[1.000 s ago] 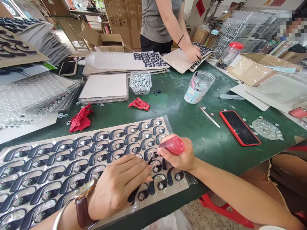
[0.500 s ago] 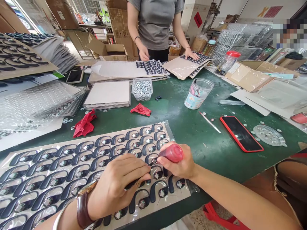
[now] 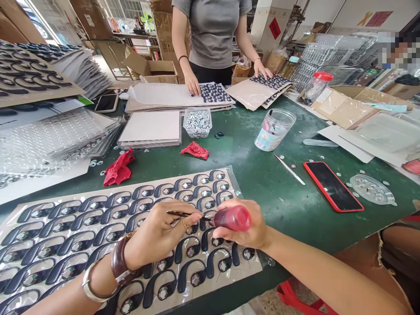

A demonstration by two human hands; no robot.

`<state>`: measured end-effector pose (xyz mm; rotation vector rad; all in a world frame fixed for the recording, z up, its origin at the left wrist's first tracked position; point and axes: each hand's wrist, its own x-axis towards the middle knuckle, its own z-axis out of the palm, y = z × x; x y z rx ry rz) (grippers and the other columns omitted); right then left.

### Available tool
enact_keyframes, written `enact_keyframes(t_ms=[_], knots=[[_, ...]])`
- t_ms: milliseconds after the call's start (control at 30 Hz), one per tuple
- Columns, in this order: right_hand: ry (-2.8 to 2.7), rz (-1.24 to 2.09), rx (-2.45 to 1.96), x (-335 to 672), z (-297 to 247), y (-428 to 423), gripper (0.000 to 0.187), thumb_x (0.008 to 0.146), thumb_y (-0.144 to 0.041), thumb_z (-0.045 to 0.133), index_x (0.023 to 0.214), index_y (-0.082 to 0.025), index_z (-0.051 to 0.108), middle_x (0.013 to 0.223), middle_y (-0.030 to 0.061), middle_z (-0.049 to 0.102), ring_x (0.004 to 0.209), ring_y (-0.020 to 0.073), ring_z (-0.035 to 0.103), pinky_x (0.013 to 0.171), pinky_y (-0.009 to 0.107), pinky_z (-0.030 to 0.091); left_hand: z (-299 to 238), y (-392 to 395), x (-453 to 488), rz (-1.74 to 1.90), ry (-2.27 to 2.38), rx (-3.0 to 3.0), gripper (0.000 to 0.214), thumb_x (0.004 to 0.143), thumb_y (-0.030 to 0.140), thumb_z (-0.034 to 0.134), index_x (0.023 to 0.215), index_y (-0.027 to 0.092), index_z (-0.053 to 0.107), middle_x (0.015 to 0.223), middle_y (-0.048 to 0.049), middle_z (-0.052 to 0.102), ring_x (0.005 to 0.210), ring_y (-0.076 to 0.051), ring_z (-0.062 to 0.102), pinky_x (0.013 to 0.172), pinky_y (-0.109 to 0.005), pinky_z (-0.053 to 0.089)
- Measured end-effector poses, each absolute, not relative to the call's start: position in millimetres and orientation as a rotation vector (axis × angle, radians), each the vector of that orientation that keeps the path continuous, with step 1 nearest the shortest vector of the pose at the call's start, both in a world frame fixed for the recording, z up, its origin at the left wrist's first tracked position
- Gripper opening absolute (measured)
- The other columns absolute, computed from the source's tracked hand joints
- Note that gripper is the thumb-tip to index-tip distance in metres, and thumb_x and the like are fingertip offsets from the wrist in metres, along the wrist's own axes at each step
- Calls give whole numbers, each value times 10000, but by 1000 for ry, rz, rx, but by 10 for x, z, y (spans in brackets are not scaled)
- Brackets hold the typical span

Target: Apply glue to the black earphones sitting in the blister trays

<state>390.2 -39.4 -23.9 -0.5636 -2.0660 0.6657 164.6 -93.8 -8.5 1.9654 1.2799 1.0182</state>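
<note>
My left hand [image 3: 164, 234], with a watch and a bangle at the wrist, pinches dark slim tweezers [image 3: 180, 214]. Their tip points right, toward the nozzle end of a red squeeze bottle [image 3: 233, 218]. My right hand [image 3: 251, 223] is wrapped round that bottle, its rounded base turned toward me. Both hands are over a beige sheet [image 3: 183, 292] under clear film, which carries rows of black hook-shaped pieces [image 3: 164, 283] with round silvery parts. Where tweezers and nozzle meet the piece below is partly hidden by my fingers.
Across the green table, a co-worker's hands [image 3: 193, 83] rest on similar sheets. A tub of small metallic parts [image 3: 197, 122], red cloths [image 3: 118, 168], a clear jar [image 3: 275, 129], a white pen-like stick [image 3: 290, 170], a red-cased phone [image 3: 333, 186] and a lid with small discs [image 3: 372, 189] lie around.
My left hand has turned, so the tweezers now show level above the fingers, tip near the bottle's nozzle. The bottle has tilted slightly. The co-worker's hand has lowered onto the sheet.
</note>
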Motion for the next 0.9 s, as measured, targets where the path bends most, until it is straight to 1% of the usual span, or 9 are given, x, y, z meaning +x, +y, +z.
enact_keyframes(t_ms=[100, 167, 200, 300, 433, 533, 600, 900], knots=[[-1964, 953, -666, 3919, -145, -352, 327, 780, -483, 735, 891, -188, 650, 684, 22, 711, 572, 163, 679, 553, 269, 565, -76, -973, 1654, 1054, 1257, 2023, 144, 923, 209, 572, 900, 194, 713, 842, -7, 737, 758, -125, 690, 690, -212, 559], [-1877, 1144, -769, 3923, -95, -284, 299, 804, -466, 715, 888, -188, 640, 664, 15, 705, 576, 166, 683, 563, 281, 571, -58, -1007, 1656, 1124, 1186, 2125, 131, 915, 165, 570, 933, 180, 698, 852, -24, 738, 760, -131, 690, 711, -236, 564], [-1851, 1186, -817, 3919, -85, -242, 282, 815, -452, 707, 886, -188, 636, 657, 13, 701, 583, 168, 684, 575, 289, 573, -48, -1025, 1654, 1166, 1136, 2202, 134, 907, 138, 569, 959, 168, 688, 867, -37, 739, 770, -137, 691, 733, -253, 567], [-1839, 1147, -903, 3873, -141, -127, 224, 835, -403, 694, 880, -191, 635, 657, 12, 696, 613, 169, 687, 634, 307, 580, -42, -1058, 1638, 1189, 1004, 2526, 184, 897, 89, 543, 1034, 122, 662, 928, -84, 737, 834, -168, 698, 802, -309, 571], [-1835, 1018, -879, 3797, -310, -76, 225, 826, -409, 693, 881, -197, 641, 691, 29, 701, 639, 177, 685, 659, 316, 583, -118, -1041, 1611, 1092, 976, 2852, 219, 948, 134, 480, 1075, 82, 649, 955, -104, 736, 909, -200, 699, 851, -346, 569], [-1842, 960, -880, 3776, -365, -91, 231, 803, -417, 713, 866, -203, 650, 729, 34, 707, 651, 178, 685, 665, 307, 581, -164, -1002, 1606, 1051, 1006, 2923, 225, 970, 170, 463, 1073, 92, 648, 955, -91, 742, 933, -187, 698, 873, -324, 569], [-1864, 958, -871, 3771, -359, -97, 223, 799, -414, 717, 853, -206, 656, 736, 29, 709, 649, 173, 685, 668, 294, 580, -160, -979, 1613, 1026, 996, 2947, 222, 972, 171, 460, 1057, 96, 651, 934, -84, 746, 913, -178, 703, 866, -312, 576], [-1944, 839, -828, 3731, -324, -70, 204, 789, -408, 725, 785, -213, 668, 777, 27, 715, 730, 181, 701, 673, 267, 573, -168, -988, 1655, 1018, 992, 2939, 193, 933, 141, 524, 1045, 63, 661, 922, -109, 733, 881, -210, 705, 840, -358, 592]])
